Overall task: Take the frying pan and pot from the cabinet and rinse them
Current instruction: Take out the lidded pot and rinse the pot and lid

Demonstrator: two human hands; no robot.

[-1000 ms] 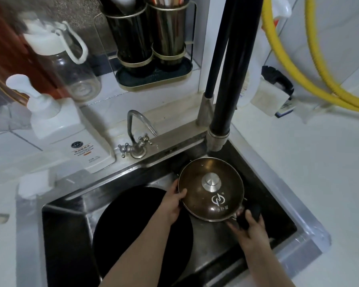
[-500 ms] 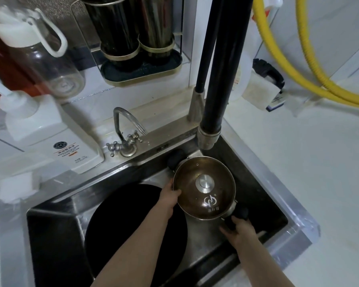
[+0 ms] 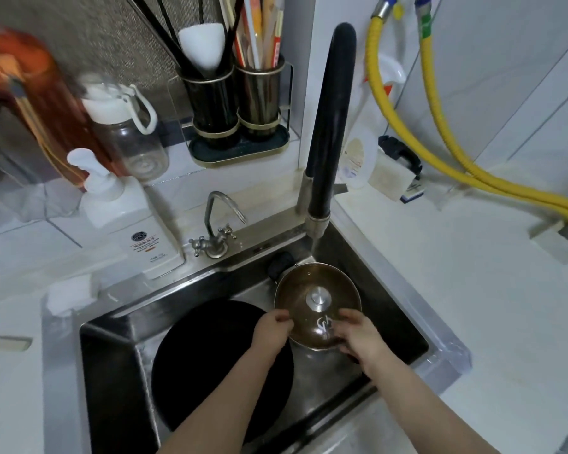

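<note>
Steel sink (image 3: 391, 276) holds both pieces: the black frying pan (image 3: 210, 362) lies flat at its left side, and the pot (image 3: 315, 290), covered by a brown glass lid (image 3: 295, 303), sits in the back right corner under the black tap (image 3: 328, 126). The left hand (image 3: 271, 332) grips the lid's left rim; the right hand (image 3: 358, 335) rests curled on the lid's near edge, its hold unclear

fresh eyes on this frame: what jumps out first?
Both hands, left and right, grip the lidded brown pot in the sink's back right corner, under the tall black faucet. A big black frying pan lies in the basin to its left. Yellow hoses loop across the wall at right.
</note>
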